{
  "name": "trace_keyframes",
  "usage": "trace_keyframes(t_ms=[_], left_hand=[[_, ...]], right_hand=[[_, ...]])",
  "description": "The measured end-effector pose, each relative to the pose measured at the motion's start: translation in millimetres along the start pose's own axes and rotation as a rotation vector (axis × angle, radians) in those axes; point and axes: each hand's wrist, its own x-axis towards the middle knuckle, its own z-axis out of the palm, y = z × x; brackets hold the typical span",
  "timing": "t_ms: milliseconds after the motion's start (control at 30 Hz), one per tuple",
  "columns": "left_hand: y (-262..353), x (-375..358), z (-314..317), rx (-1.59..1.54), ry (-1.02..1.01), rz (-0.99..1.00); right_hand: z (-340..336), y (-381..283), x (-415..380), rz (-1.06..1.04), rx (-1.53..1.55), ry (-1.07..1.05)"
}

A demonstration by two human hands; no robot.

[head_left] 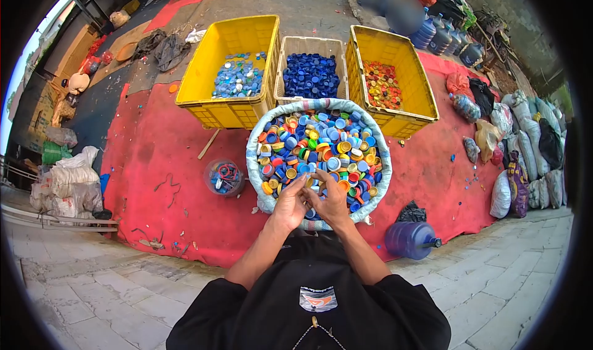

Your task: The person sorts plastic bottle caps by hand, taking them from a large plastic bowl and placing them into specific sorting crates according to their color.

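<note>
A round, wide sack with a rolled pale-blue rim (252, 158) is full of mixed bottle caps (312, 145), mostly blue, yellow, orange and red. Over its near side, my left hand (291, 203) and my right hand (330, 199) come together, fingertips almost touching. The fingers of both are bent into a pinch. Something small and pale shows between the fingertips, too small to name. Beyond the sack stand a yellow crate (204, 110) with light-blue caps, a white crate (311, 42) with dark-blue caps, and another yellow crate (404, 120) with orange, red and yellow caps.
A clear tub (213, 186) with mixed bits sits left of the sack on the red mat (160, 208). To the right lies a big blue water bottle (409, 239). Filled sacks (522, 146) line the right side; white bags (71, 180) are piled at left.
</note>
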Motion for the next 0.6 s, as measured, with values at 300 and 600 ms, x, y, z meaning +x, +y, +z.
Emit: trace_keyframes(t_ms=[300, 600], left_hand=[[15, 10, -12, -0.080, 0.045, 0.141], [49, 42, -31, 0.873, 0.155, 0.585]], right_hand=[[-14, -1, -1, 0.055, -0.005, 0.098], [-41, 31, -22, 0.158, -0.135, 0.258]])
